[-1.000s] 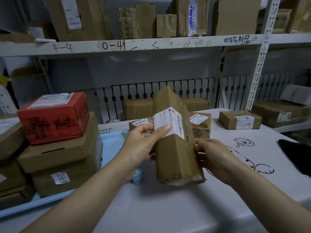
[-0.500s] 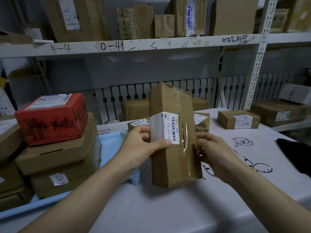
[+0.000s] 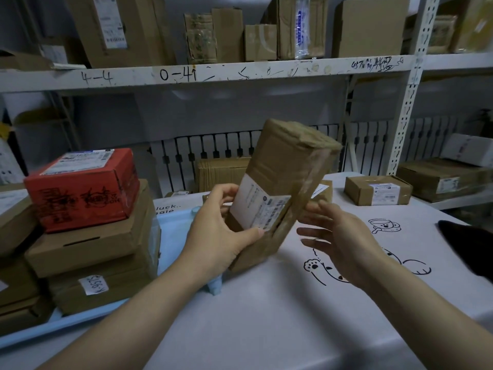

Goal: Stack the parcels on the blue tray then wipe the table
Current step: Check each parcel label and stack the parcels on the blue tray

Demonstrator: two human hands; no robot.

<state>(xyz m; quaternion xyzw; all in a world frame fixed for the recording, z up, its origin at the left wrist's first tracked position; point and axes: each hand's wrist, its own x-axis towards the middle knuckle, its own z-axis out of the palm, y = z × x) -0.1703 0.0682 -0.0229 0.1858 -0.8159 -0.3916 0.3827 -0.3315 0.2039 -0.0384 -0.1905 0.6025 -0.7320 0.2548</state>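
Table [image 3: 266, 329] w/ cartoon cloth, blue tray [image 3: 173, 236] at left w/ stacked boxes. Long brown parcel [image 3: 282, 188], upright 0.5 s ago, now tilts right above table. Left hand [image 3: 221, 231] grips its label side; right hand [image 3: 344, 239] has let go, fingers spread just beside it.

Behind the table, a white metal shelving rack [image 3: 408, 108] with a perforated upright, its shelf edge scrawled in black marker [image 3: 177, 75]. On top, a crowded row of brown stored cartons [image 3: 369, 28], some taped, some labelled. Below, a black barred grille [image 3: 213, 148] against the wall. At far right, just off the table, a dark object [image 3: 469, 247], too dim to identify.
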